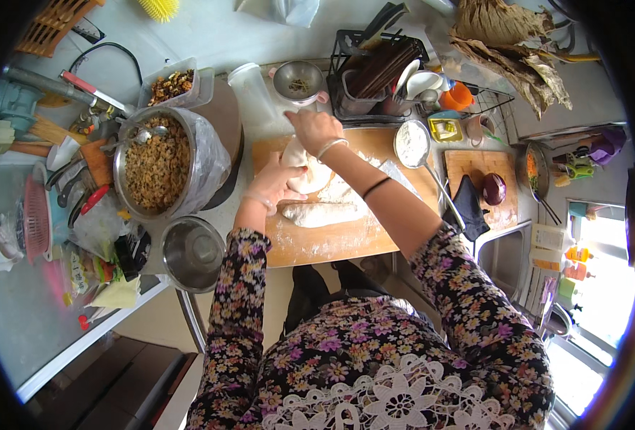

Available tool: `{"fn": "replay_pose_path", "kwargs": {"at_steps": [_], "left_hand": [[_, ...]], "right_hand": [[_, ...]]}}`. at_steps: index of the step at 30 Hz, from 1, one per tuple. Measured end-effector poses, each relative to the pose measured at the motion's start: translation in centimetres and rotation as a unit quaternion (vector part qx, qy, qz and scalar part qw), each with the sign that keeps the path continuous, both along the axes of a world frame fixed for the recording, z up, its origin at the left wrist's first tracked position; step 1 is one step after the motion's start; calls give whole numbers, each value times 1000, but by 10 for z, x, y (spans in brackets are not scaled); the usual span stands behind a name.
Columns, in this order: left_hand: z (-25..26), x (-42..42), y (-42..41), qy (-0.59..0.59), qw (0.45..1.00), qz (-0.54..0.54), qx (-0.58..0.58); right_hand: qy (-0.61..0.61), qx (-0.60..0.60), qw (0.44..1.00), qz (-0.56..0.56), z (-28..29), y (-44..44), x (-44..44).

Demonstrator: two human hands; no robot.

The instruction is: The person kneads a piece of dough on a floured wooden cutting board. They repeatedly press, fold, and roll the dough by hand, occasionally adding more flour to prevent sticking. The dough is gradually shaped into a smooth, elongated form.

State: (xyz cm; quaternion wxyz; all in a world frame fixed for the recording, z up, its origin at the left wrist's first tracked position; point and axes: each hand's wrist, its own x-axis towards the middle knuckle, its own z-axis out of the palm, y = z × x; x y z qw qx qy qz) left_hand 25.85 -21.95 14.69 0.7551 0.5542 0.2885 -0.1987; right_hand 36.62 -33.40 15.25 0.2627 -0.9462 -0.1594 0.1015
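Note:
My left hand (277, 180) grips the near left side of a large lump of white dough (314, 177). My right hand (317, 131) rests over the far end of the same lump, its forearm slanting across the board. The right fingers' undersides are hidden, so their hold on the dough cannot be made out. Just in front of the lump lies a floured dough log (322, 214), close to my left thumb. Both pieces are on a wooden board (317, 250) dusted with loose flour. At the board's right edge rests a ladle of flour (411, 142).
A large pot of chopped filling (156, 166) and a steel bowl (194, 253) stand to the left. Behind the board are a small metal bowl (298, 80) and a utensil rack (376, 102). On the right, a cutting board (502, 215) holds a purple onion (494, 189).

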Motion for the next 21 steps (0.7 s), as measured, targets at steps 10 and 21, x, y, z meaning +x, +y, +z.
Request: {"fn": "replay_pose_path", "kwargs": {"at_steps": [10, 21], "left_hand": [[-54, -7, -9, -112, 838, -77, 528], [-14, 10, 16, 7, 994, -9, 111]], "right_hand": [[-134, -11, 989, -54, -56, 0, -64], [-2, -124, 989, 80, -21, 23, 1]]}}
